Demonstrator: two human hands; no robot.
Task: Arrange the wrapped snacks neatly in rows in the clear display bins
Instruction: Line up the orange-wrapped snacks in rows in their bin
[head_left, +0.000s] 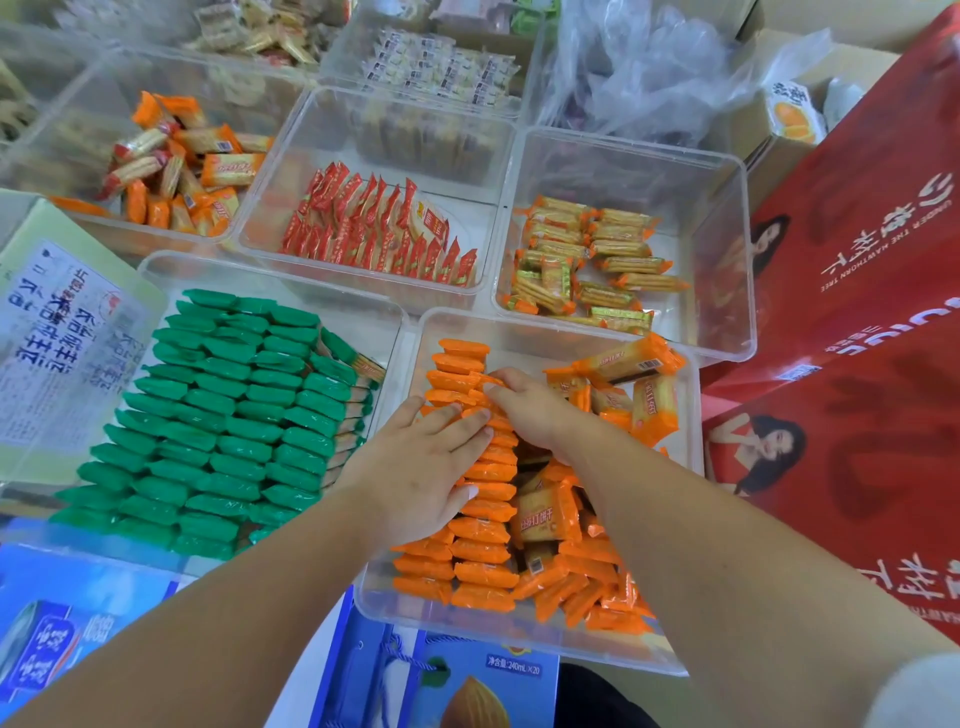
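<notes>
The left hand (415, 467) lies flat with its grip open, straight fingers pressing on the upright rows of orange snacks (480, 530) along the left side of the near clear bin (493, 642). The right hand (524, 410), just beside it, has its grip closed, fingers curled over orange snacks at the far part of the same rows, while loose orange snacks lie unsorted on the bin's right side. The adjacent bin (374, 338) to the left holds green snacks (223, 415) in rows.
</notes>
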